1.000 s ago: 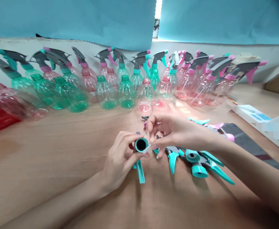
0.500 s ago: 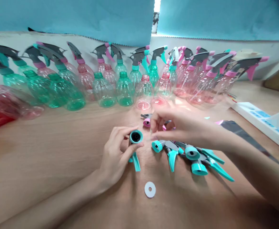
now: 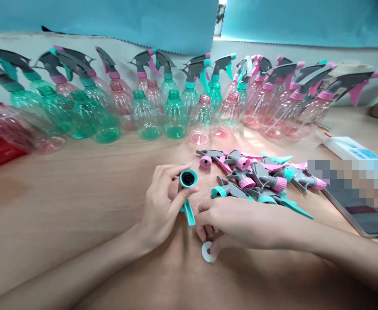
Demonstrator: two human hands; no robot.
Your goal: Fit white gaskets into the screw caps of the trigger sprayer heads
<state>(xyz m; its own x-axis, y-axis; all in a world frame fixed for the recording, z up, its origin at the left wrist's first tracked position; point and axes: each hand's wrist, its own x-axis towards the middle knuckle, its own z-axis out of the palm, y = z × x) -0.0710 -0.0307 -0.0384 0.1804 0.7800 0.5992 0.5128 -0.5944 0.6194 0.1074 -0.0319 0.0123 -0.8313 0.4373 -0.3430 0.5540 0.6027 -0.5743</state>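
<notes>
My left hand (image 3: 163,196) is closed around a grey and turquoise spray trigger head (image 3: 188,178). Its open collar faces me, showing the black inside, and its turquoise lever points down. To the right, my right hand (image 3: 232,220) reaches low over the table with thumb and fingers pinched at a flat white washer (image 3: 205,252). The thumb covers the washer's right edge, while part of its centre hole shows. Beyond my right hand lies a pile of loose trigger heads (image 3: 256,174) with pink and turquoise collars, some partly hidden by that hand.
Clear-walled pink and green bottles (image 3: 175,118) stand in rows along the wall, several topped with trigger heads. A phone (image 3: 360,206) lies at the right, near a white power strip (image 3: 350,147). Something red (image 3: 1,144) sits at the far left.
My right hand has come down from above the loose trigger heads to the washer, and its fingers now meet it. My left hand keeps its hold on the trigger head.
</notes>
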